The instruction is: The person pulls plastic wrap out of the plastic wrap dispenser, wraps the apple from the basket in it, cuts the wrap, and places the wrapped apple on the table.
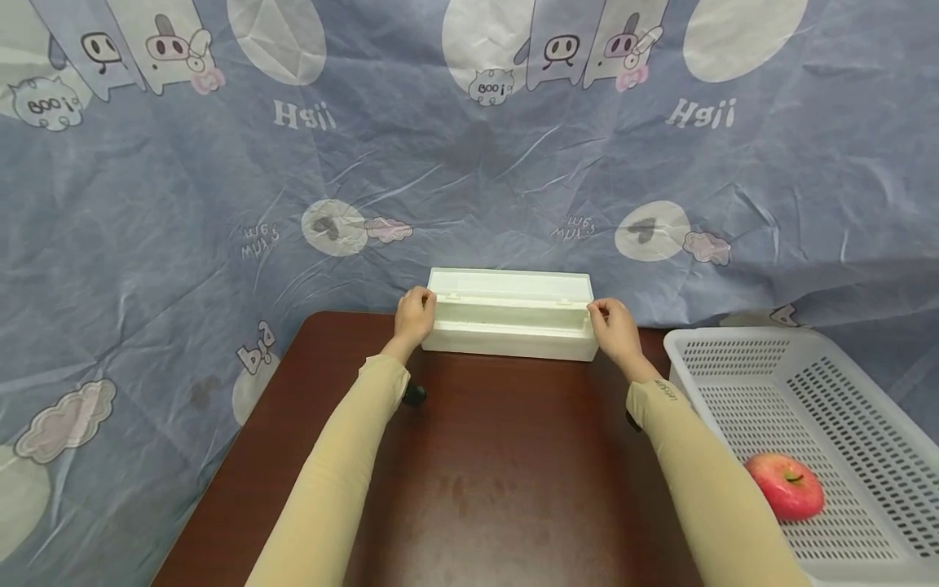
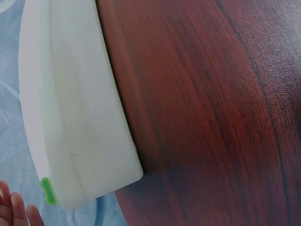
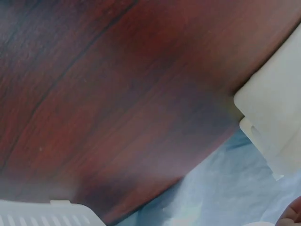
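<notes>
White plastic-looking box (image 1: 509,344), long and narrow, sits at the table's (image 1: 499,456) far edge, long side running left-right. Lid (image 1: 509,285) is up and tilted back, interior exposed. Left hand (image 1: 414,316) is at the left end, fingers closed in a pinch on the lid's edge. Right hand (image 1: 614,328) mirrors it at the right end, thumb and fingers curled on the lid's corner. Wrist views catch only a few fingertips at the frame corners; exact contact can't be told there. Green tab (image 2: 48,190) on the box's left end, just beside the left fingertips. Light perforated basket (image 1: 700,336) right of the right forearm, red apple (image 1: 788,489) inside, near side. Blue-grey printed cloth (image 1: 469,179) hangs behind. Both sleeves (image 1: 330,481) pale yellow.
</notes>
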A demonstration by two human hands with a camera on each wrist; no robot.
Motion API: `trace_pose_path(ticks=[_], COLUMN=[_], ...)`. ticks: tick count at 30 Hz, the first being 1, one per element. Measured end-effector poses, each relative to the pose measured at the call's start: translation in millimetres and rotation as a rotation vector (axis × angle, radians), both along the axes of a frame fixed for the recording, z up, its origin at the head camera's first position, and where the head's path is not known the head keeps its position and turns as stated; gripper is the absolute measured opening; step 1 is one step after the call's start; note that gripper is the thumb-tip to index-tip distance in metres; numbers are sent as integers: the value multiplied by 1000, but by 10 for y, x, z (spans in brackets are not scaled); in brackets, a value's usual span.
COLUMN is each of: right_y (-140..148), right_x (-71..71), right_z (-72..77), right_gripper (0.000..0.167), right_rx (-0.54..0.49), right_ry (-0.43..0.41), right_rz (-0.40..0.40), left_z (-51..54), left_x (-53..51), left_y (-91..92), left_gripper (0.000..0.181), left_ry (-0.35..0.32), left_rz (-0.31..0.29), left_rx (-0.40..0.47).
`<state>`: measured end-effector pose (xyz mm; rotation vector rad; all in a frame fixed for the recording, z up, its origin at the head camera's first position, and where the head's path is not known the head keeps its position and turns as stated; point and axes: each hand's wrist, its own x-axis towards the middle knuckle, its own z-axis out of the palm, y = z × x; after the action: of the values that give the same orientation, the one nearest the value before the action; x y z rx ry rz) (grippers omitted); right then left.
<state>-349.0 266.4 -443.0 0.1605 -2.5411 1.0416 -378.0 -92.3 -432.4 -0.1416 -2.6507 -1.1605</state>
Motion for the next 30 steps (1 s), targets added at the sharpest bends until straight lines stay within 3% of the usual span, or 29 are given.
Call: trace_pose_path(ticks=[9, 24, 30], right_y=[2, 10, -3], right_x=[16, 11, -3], right_z=[92, 116, 204], right_gripper=[32, 33, 34], right_rx=[35, -28, -80], right_ry=[22, 41, 19], right_rz=[-4, -14, -10], left_z=[74, 99, 195], left_x=[-7, -11, -4], left_y=[-9, 26, 43], left_gripper=[25, 26, 26], left_ry=[-22, -15, -5], left_rz=[-36, -36, -44], left_rx=[-38, -26, 7])
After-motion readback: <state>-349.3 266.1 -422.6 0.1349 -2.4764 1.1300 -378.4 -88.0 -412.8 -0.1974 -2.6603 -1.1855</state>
